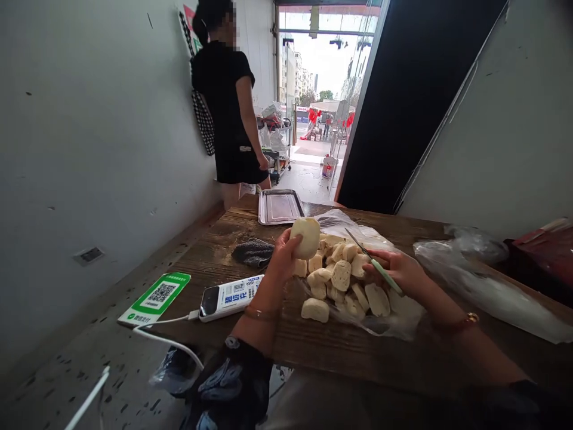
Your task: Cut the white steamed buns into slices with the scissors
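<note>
In my left hand is a pale, round steamed bun, raised above the left side of a pile, with the thumb across its front. My right hand grips a knife by its light green handle. The thin blade points up and left over the pile, apart from the bun. Below both hands lie several cut bun pieces, heaped on a clear plastic bag. One piece sits at the heap's near left edge.
The wooden table bears a metal tray, a dark cloth, a white device with a cable, and a green QR card. Plastic bags lie at right. A person in black stands beyond the table.
</note>
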### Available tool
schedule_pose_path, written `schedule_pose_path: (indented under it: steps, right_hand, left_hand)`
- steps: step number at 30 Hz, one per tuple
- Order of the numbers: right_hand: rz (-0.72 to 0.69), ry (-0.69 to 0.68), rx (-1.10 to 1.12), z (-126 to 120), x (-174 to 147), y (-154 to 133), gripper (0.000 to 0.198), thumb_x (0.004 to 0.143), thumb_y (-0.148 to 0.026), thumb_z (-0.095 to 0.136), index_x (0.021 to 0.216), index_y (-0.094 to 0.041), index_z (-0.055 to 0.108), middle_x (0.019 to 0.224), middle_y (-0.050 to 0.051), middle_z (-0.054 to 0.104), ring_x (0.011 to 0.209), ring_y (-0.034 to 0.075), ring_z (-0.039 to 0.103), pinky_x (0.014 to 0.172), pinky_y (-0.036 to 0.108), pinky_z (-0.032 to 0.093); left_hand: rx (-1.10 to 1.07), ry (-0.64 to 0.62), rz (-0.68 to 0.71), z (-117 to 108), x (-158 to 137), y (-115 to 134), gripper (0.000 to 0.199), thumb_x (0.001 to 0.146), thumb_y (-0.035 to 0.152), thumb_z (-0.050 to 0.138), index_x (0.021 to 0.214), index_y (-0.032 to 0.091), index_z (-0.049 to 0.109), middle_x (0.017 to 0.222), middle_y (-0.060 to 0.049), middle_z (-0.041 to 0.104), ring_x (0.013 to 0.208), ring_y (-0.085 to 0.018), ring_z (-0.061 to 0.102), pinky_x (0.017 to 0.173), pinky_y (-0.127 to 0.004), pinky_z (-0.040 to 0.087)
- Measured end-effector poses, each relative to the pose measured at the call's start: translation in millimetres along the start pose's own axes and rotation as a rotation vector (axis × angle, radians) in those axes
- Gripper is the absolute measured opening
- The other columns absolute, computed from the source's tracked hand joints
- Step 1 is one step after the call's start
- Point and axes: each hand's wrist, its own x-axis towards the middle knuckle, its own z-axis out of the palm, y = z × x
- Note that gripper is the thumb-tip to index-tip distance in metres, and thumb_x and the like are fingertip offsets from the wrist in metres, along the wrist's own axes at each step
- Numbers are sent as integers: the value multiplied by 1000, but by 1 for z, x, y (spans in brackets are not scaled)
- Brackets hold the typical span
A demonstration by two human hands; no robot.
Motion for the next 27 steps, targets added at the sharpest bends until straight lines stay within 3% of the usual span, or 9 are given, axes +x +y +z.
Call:
schedule_pose_path:
  steps: [3,5,7,11,14,18,22,27]
  right_hand:
    - [22,-151,-99,-4,-25,-2,42,65,-46,83,100,-22,79,58,2,73,54,23,66,50,31,48]
    - [9,-118,-171,0,-44,-3,45,67,-49,81,104,-22,77,69,4,77,65,27,71,58,35,52]
    - [-12,-79,-211,13,-62,-5,47,68,-48,81,108,-23,74,79,5,79,76,30,73,68,39,55]
    - [-69,-142,-201,57,-86,-15,46,76,-39,76,118,-26,65,97,5,80,85,30,74,79,43,56]
    - [-136,-166,-364,91,-92,-22,50,74,-35,77,121,-24,62,100,8,78,87,31,73,77,41,55]
    - [-264,-213,-555,118,-92,-25,52,73,-21,76,122,-19,61,112,12,75,101,32,69,88,41,52]
    - [-303,-231,-681,127,-91,-18,45,78,-12,64,122,-17,61,113,13,74,104,31,67,91,43,49]
    - [-287,-179,-515,120,-89,-10,43,76,-7,60,118,-17,62,113,10,74,102,27,67,91,39,49]
  left_hand:
    - [-155,64,-24,0,2,-1,40,62,34,77,95,18,60,88,-2,67,81,-16,63,71,-25,51]
    - [-217,100,-26,-3,4,-2,36,67,35,74,96,18,62,93,-4,69,90,-19,65,76,-27,53]
    - [-258,123,-34,-6,8,-2,35,72,36,71,101,18,63,102,-5,70,101,-22,65,81,-30,55]
    - [-335,184,-34,-12,12,-1,39,75,38,73,109,21,64,113,-5,70,110,-24,65,79,-33,58]
    - [-335,226,-41,-17,15,-1,44,77,44,73,115,22,62,111,-6,71,106,-25,67,76,-34,59]
    - [-331,325,-38,-25,20,0,46,82,48,67,120,23,60,114,-7,70,104,-23,68,74,-31,58]
    - [-260,357,20,-32,24,-1,49,81,54,66,120,25,60,117,-5,70,110,-22,66,75,-29,58]
    - [-372,405,38,-34,25,5,46,78,51,69,118,28,61,114,-2,71,106,-20,67,73,-27,57]
